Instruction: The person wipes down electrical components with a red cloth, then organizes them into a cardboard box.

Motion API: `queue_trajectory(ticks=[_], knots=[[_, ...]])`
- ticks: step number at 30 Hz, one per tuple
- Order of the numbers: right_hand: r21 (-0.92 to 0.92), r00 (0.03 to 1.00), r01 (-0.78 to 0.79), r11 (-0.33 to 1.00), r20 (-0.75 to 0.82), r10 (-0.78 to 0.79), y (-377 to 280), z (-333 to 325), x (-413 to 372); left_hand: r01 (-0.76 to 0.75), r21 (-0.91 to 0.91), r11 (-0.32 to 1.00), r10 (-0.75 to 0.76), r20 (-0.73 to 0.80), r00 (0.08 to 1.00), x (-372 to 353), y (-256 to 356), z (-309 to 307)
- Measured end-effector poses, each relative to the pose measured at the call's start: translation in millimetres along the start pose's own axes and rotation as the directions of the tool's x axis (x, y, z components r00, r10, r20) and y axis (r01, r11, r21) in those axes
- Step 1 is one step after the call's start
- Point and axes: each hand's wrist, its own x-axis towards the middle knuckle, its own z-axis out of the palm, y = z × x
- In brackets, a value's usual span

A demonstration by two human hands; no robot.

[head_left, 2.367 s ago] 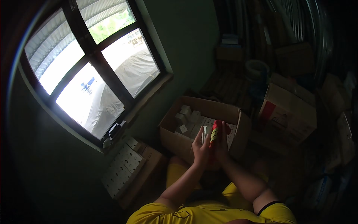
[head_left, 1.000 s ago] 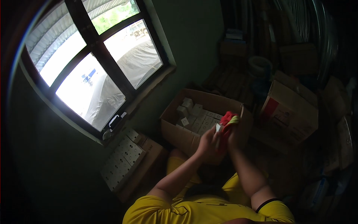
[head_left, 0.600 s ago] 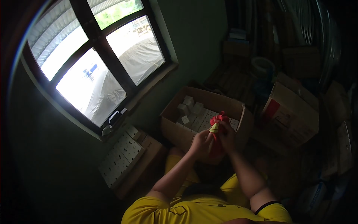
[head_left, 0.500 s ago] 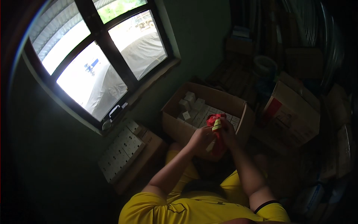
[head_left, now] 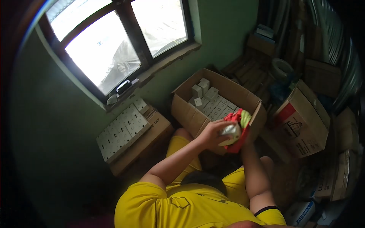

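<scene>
My left hand (head_left: 217, 133) has its fingers curved round a pale, whitish object (head_left: 230, 132) whose exact kind I cannot make out. Close against it is a red and yellow-green cloth (head_left: 241, 140), held up over the near right part of an open cardboard box (head_left: 190, 118). My right hand is mostly hidden behind the cloth; only its wrist and forearm show below. Inside the box lie rows of small white boxes (head_left: 216, 108), with a few loose ones standing on top at the back left.
White panels with dark holes (head_left: 123, 129) lie on a flat carton (head_left: 152, 127) at the left, under the window. A carton with a red patch (head_left: 300, 123) leans at the right. Behind it is a roll (head_left: 281, 68). More cartons (head_left: 346, 167) line the right edge.
The view has shifted and brightened. The cloth has spread out and moved right relative to the box. My left hand now holds a pale object, and my right hand has gone behind the cloth.
</scene>
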Motion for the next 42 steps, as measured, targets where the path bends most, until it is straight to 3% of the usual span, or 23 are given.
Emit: queue_trajectory(ticks=[1, 3, 4, 5, 6, 8, 12, 16, 17, 20, 21, 23, 26, 27, 28, 30, 32, 34, 38, 39, 42], knots=[[0.197, 0.984, -0.121, 0.973, 0.152, 0.091, 4.7, -12.4, -4.2, -0.010, -0.120, 0.993, -0.005, -0.124, 0.992, -1.1, -3.4, 7.8], [0.017, 0.970, -0.056, 0.998, -0.234, 0.059, 31.6, -67.4, 0.0, 0.147, -0.303, 0.941, -0.244, -0.312, 0.918, 1.7, -9.0, 20.6], [0.162, 0.984, -0.083, 0.983, -0.145, 0.107, 23.7, -37.5, -2.7, 0.201, -0.405, 0.892, -0.365, -0.381, 0.850, 3.9, -9.8, 22.6], [0.297, 0.987, -0.132, 0.946, -0.053, 0.155, 15.6, -6.7, -5.2, 0.221, -0.275, 0.936, -0.322, -0.412, 0.852, 4.7, -10.8, 22.5], [0.077, 0.993, -0.060, 0.995, -0.094, 0.067, 8.9, 6.9, -3.2, 0.240, -0.141, 0.960, -0.278, -0.435, 0.857, 6.6, -11.8, 21.6], [-0.365, 0.987, 0.072, 0.928, -0.107, -0.118, 4.4, 17.9, 0.4, 0.280, 0.133, 0.951, -0.191, -0.458, 0.868, 8.9, -14.7, 18.1], [-0.377, 0.951, -0.051, 0.925, -0.300, -0.070, -6.4, 22.9, 3.3, 0.186, 0.226, 0.956, -0.101, -0.341, 0.935, 4.5, -14.3, 11.7], [-0.326, 0.937, 0.002, 0.945, -0.329, -0.116, -6.4, 18.6, 6.4, 0.059, 0.210, 0.976, -0.070, 0.044, 0.997, 1.4, -1.1, -9.6], [-0.375, 0.937, -0.010, 0.927, -0.327, -0.122, -6.9, 13.7, 5.0, -0.049, 0.350, 0.936, 0.013, 0.103, 0.995, -0.5, -9.0, -10.9], [-0.243, 0.947, -0.113, 0.963, -0.319, 0.031, -4.8, -14.6, 7.2, -0.108, 0.588, 0.802, 0.010, 0.167, 0.986, -0.2, 0.8, -17.0], [-0.346, 0.928, -0.105, 0.932, -0.370, -0.033, -4.4, -4.9, 8.4, -0.156, 0.623, 0.766, 0.074, 0.155, 0.985, -0.9, -7.7, -18.7], [-0.539, 0.879, -0.108, 0.835, -0.444, -0.173, -4.3, 25.6, 12.4, -0.040, 0.549, 0.835, -0.070, 0.179, 0.981, 3.0, -5.3, -29.0], [-0.912, 0.794, -0.219, 0.347, -0.373, -0.480, -11.8, -3.9, 20.6, 0.087, 0.435, 0.896, -0.154, 0.121, 0.981, 0.2, -7.7, -55.8], [-0.912, 0.809, -0.163, 0.376, -0.342, -0.478, -24.4, 27.2, 19.7, 0.172, 0.566, 0.806, -0.255, 0.070, 0.964, -2.3, -3.4, -71.6], [-0.905, 0.754, -0.120, 0.409, -0.351, -0.555, -30.6, 59.4, 19.1, 0.247, 0.682, 0.688, -0.344, 0.007, 0.939, -6.0, -1.2, -89.6], [-0.804, 0.741, -0.048, 0.593, -0.427, -0.519, -42.0, 38.2, 17.9, 0.240, 0.861, 0.449, -0.328, -0.090, 0.940, -28.9, -28.3, -133.5], [-0.687, 0.719, -0.031, 0.726, -0.520, -0.462, -45.6, 27.5, 14.7, 0.366, 0.894, 0.260, -0.447, -0.224, 0.866, -38.3, -10.5, -170.5], [-0.541, 0.713, -0.042, 0.840, -0.605, -0.354, -48.0, 35.8, 11.9, 0.382, 0.909, 0.164, -0.491, -0.261, 0.831, -56.7, -19.0, -210.1], [-0.533, 0.750, -0.112, 0.839, -0.599, -0.280, -44.9, 40.2, 10.6, 0.517, 0.853, 0.064, -0.544, -0.405, 0.735, -81.7, -19.3, -250.5], [-0.584, 0.756, -0.056, 0.810, -0.555, -0.348, -41.0, 39.2, 13.1, 0.539, 0.841, 0.045, -0.559, -0.426, 0.711, -85.7, -21.0, -255.1], [-0.605, 0.756, -0.068, 0.793, -0.550, -0.354, -34.4, 14.3, 19.0, 0.573, 0.820, -0.010, -0.614, -0.457, 0.644, -94.7, -21.2, -260.3]])
